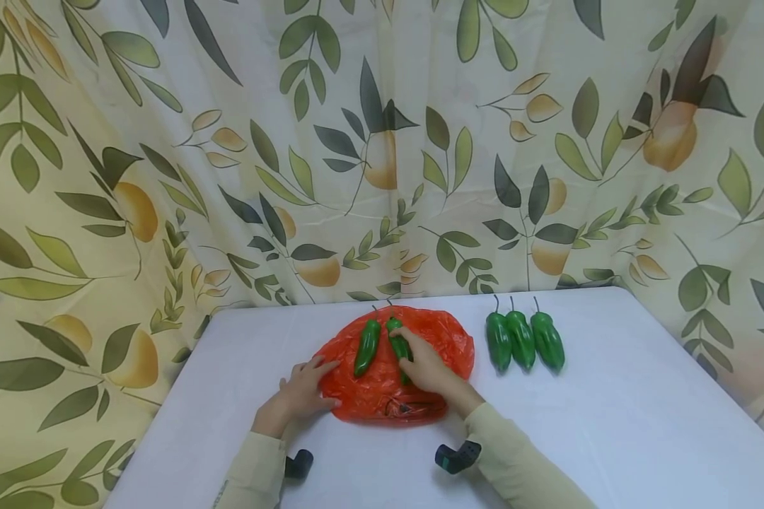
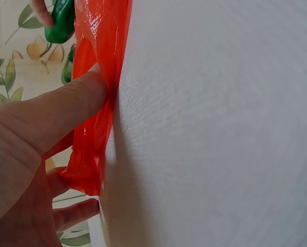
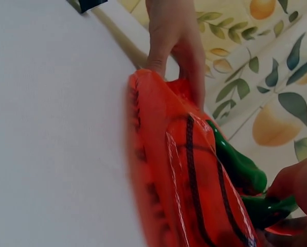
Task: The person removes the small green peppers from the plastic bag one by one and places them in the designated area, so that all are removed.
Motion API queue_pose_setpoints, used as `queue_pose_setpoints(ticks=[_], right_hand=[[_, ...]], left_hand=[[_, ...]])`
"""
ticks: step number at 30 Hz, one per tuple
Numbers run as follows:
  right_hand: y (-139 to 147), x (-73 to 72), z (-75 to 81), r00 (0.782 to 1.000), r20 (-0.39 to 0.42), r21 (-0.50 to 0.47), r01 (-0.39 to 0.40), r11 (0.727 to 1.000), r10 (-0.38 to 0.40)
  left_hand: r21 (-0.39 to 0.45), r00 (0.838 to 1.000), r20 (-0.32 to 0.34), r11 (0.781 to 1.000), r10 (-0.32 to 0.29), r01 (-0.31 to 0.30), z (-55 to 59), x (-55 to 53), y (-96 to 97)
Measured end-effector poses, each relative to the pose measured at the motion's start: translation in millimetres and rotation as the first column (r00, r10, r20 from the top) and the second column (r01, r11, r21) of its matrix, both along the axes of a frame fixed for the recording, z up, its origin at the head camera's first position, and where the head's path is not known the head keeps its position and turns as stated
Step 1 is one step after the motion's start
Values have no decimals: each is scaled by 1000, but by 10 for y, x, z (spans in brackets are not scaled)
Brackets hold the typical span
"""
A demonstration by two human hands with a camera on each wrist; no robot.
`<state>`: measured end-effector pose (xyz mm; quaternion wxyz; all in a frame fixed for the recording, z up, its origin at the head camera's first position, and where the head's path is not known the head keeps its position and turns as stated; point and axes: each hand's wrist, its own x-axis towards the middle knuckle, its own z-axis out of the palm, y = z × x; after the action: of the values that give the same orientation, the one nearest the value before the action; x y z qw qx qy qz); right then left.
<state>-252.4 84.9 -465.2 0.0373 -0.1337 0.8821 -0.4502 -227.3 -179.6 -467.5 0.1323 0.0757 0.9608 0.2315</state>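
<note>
A crumpled red plastic bag [image 1: 442, 336] lies on the white table. Two dark green peppers with thin stems rest on top of it, a left pepper [image 1: 367, 348] and a right pepper [image 1: 396, 342]. My right hand [image 1: 425, 366] grips the right pepper, thumb on its near side and fingers over the top; in the right wrist view that pepper [image 3: 264, 210] shows between the digits. With fingers spread, my left hand [image 1: 304, 390] rests on the bag's left edge. The left wrist view shows its thumb [image 2: 76, 100] touching the red plastic [image 2: 99, 41].
Three more green peppers [image 1: 521, 339] lie side by side on the table [image 1: 617, 396], right of the bag. A curtain [image 1: 382, 141] printed with leaves and fruit hangs behind the table. Each wrist carries a small black device [image 1: 458, 457].
</note>
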Motion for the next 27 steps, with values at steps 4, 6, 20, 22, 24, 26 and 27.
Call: queue_pose_setpoints(ticks=[4, 6, 20, 22, 24, 26, 27], right_hand=[[96, 40, 9, 1000, -8, -21, -18, 1000, 18], [140, 65, 25, 1000, -13, -22, -22, 1000, 22], [347, 250, 193, 999, -38, -23, -38, 999, 37], [373, 274, 210, 998, -38, -28, -42, 999, 41], [400, 297, 227, 998, -44, -27, -42, 999, 41], [426, 319, 242, 998, -48, -26, -39, 999, 38], [440, 331, 248, 998, -49, -25, -37, 999, 36]], left_hand=[[6, 1000, 6, 1000, 3, -3, 8, 7, 1], [4, 1000, 4, 1000, 2, -2, 14, 10, 1], [10, 1000, 1, 1000, 7, -7, 18, 20, 1], [8, 1000, 0, 1000, 5, -5, 14, 20, 1], [7, 1000, 2, 1000, 6, -6, 11, 18, 2], [6, 1000, 3, 1000, 7, -7, 10, 16, 2], [4, 1000, 3, 1000, 8, -8, 9, 16, 2]])
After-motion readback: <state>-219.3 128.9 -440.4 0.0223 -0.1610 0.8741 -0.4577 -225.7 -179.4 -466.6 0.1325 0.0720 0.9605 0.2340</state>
